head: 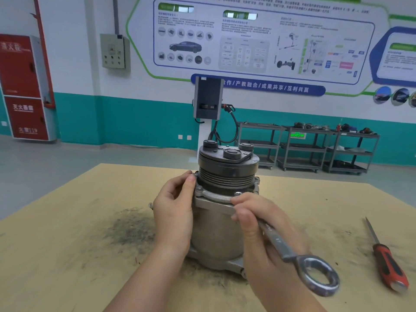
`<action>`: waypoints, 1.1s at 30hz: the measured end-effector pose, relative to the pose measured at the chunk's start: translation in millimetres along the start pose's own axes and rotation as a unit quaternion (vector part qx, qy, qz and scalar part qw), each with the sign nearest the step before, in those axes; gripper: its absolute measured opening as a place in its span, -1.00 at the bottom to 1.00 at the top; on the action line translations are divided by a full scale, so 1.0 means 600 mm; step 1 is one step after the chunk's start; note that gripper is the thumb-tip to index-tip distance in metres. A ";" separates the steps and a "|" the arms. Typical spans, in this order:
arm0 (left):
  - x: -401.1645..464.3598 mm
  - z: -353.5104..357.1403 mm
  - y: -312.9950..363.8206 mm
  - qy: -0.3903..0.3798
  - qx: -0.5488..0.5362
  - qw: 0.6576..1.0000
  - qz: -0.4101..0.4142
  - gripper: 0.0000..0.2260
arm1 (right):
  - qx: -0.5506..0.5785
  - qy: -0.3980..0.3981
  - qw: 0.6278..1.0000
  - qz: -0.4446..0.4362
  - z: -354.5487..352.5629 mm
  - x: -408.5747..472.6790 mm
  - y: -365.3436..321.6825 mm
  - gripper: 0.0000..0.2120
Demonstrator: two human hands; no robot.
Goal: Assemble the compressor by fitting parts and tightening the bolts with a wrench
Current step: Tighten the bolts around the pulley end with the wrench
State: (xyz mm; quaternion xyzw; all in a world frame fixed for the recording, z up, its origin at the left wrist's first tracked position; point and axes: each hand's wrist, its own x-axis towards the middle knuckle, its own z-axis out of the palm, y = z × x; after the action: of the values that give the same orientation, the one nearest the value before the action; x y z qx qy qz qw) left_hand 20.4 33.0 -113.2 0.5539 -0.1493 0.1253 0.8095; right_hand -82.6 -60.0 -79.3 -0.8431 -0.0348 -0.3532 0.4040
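Upright at the middle of a smudged wooden table (67, 221): the compressor (221, 212), grooved pulley on top. Left hand (174, 212) curled against its side, fingertips at the flange; right hand (254, 224) grasping a combination wrench (292, 251) (ring end toward the camera). Off to the right, well apart, a red-handled screwdriver (386, 260).

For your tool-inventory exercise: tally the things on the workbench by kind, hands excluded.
Compressor: 1
Wrench: 1
Screwdriver: 1
Total: 3
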 end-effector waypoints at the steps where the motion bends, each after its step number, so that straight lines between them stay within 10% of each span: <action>1: -0.004 0.002 0.000 0.002 0.009 1.000 0.016 -0.85 | 0.013 -0.018 1.000 -0.008 -0.002 0.001 -0.007 -0.42; 4: -0.015 0.006 0.003 0.004 0.040 0.997 0.069 -0.67 | 0.163 0.271 0.927 -0.203 -0.011 -0.021 0.000 -0.87; 7: -0.021 0.005 0.001 0.006 0.110 0.987 0.117 -0.56 | 0.336 0.333 0.876 -0.092 -0.040 -0.013 0.022 -0.89; 15: -0.045 0.017 -0.009 -0.016 0.190 0.968 0.162 -0.36 | 0.522 0.266 0.802 0.120 -0.073 0.020 0.054 -0.83; 22: -0.059 0.031 -0.004 -0.034 0.347 0.923 0.163 0.14 | 0.490 0.237 0.828 0.138 -0.086 0.032 0.064 -0.77; 28: -0.057 0.039 -0.009 -0.011 0.378 0.910 0.170 0.09 | 0.525 0.148 0.822 0.164 -0.107 0.046 0.075 -0.94; 33: -0.061 0.036 -0.007 -0.024 0.382 0.909 0.168 0.09 | 0.557 0.120 0.809 0.148 -0.114 0.030 0.083 -0.66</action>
State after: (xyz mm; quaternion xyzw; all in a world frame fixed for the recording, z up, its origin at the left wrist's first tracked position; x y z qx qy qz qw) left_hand -14.0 9.8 -123.1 0.7903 -0.1999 0.2933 0.4993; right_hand -90.4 -145.9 -71.7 -0.4198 -0.0518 -0.3072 0.8525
